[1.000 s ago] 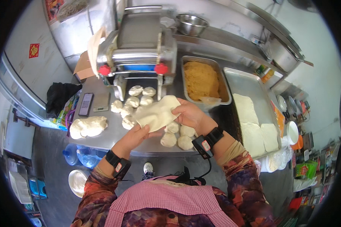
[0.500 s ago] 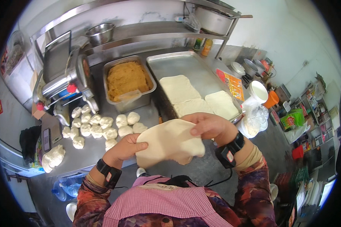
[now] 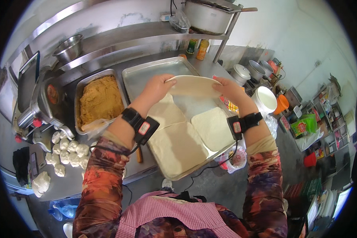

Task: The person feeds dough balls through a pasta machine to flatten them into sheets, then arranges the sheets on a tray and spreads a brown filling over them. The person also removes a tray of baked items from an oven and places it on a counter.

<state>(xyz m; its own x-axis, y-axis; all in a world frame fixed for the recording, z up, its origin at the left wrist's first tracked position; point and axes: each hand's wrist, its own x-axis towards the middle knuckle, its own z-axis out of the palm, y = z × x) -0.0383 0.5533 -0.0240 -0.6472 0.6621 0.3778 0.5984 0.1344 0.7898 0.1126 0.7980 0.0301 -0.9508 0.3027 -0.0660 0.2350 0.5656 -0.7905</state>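
Observation:
My left hand [image 3: 158, 88] and my right hand [image 3: 229, 89] each grip an end of a flat, pale dough sheet [image 3: 194, 85]. I hold it stretched level above the far part of a large metal tray [image 3: 141, 77]. Three more flattened dough sheets lie in that tray: one [image 3: 166, 113] beneath my left wrist, one [image 3: 213, 127] on the right, and a big one [image 3: 178, 148] nearest me. Both wrists wear black bands with small devices.
A smaller metal pan [image 3: 100, 99] of brown crumbly filling sits left of the tray. Several dough balls [image 3: 67, 150] lie on the steel counter beside a dough rolling machine [image 3: 39, 103]. A shelf above carries a steel bowl [image 3: 69, 47] and a big pot [image 3: 207, 16]. White bowls [image 3: 265, 99] stand at right.
I have turned right, away from the rolling machine. The dough sheet went from in front of my chest out over the far end of the large tray, both hands still on it.

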